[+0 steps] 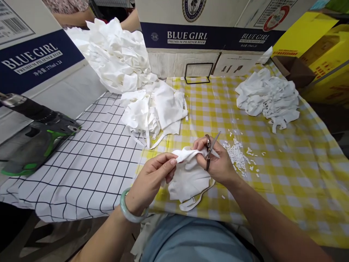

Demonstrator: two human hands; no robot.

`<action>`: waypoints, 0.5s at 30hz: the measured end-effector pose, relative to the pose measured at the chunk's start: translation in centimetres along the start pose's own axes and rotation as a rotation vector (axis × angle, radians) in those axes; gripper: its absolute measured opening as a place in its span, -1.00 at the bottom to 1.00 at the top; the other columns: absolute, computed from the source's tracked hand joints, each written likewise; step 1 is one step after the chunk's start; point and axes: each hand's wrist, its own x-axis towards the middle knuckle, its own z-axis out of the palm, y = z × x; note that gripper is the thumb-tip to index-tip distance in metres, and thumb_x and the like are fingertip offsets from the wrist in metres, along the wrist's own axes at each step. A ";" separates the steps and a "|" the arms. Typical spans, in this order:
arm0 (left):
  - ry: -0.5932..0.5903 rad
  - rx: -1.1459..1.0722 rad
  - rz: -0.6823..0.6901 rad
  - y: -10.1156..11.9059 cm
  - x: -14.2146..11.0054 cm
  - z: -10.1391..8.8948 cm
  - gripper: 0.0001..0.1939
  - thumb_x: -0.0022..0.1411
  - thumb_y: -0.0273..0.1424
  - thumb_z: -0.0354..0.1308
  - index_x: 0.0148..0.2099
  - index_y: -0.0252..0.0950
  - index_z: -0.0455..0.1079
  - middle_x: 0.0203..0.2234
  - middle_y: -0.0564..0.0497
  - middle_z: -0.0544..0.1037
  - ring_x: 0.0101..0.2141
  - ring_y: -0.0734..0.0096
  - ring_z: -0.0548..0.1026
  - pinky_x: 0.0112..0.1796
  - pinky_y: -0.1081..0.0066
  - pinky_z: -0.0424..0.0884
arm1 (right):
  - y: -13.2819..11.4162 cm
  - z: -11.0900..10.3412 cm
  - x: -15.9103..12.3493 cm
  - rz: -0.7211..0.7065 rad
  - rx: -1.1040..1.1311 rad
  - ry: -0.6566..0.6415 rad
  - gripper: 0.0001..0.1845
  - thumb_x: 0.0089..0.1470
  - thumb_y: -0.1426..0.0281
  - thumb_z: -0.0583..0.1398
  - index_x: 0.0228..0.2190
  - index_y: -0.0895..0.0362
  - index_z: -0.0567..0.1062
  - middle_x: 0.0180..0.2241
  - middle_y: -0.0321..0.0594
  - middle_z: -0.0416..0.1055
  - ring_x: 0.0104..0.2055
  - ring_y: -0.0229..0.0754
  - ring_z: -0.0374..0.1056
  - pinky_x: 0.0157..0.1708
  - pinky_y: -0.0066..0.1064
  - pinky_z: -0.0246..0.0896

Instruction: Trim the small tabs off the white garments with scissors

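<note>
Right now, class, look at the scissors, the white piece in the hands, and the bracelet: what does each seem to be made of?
Scissors in the right hand: metal, going by the thin grey shiny blades. White piece pinched by the left hand: soft cloth, since it folds, crumples and trails a strap. Bracelet: smooth, pale green, glossy and slightly translucent, possibly jade or glass.

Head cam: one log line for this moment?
left hand: pinches white cloth piece | right hand: holds scissors at cloth | trimmings beside
</note>
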 end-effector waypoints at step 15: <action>-0.037 -0.079 -0.049 -0.2 0.6 0.3 -0.76 0.26 -0.22 0.18 -0.30 -0.31 0.42 -0.65 0.20 0.04 -0.61 0.61 -0.03 -0.57 0.50 -0.09 | 0.8 -0.1 0.5 0.150 0.109 -0.020 -0.84 -0.03 0.53 0.21 -0.39 0.08 0.33 -0.37 -0.35 0.32 -0.34 -0.30 0.28 -0.30 -0.43 0.22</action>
